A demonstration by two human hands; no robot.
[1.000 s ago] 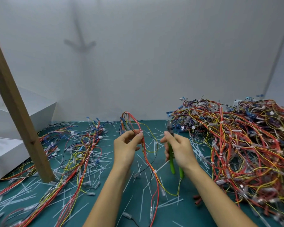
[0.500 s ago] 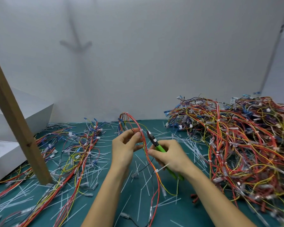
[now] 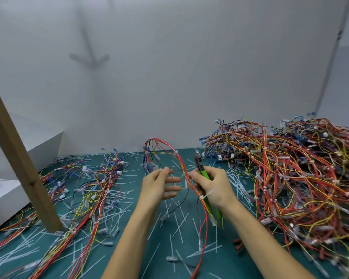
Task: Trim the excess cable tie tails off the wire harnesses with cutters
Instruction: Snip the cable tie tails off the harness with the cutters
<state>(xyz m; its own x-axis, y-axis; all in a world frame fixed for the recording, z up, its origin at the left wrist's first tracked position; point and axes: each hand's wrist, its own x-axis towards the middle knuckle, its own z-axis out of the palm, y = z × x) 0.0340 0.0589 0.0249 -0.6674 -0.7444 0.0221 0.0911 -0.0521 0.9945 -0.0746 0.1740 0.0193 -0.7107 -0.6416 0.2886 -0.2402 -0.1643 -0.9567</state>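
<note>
One head-worn wide-angle cam is looking fwd & down from the person's head, facing the white back wall across the green mat. It's sitting close to the work: both forearms are running up from the bottom edge, w/ the left hand & right hand landing near centre frame. Wide lens is bowing the edges; wire pile is filling the right side, wooden post is cutting across the left

cutters have glossy green plastic handles (dark metal head); the wooden post looks matt.
</note>
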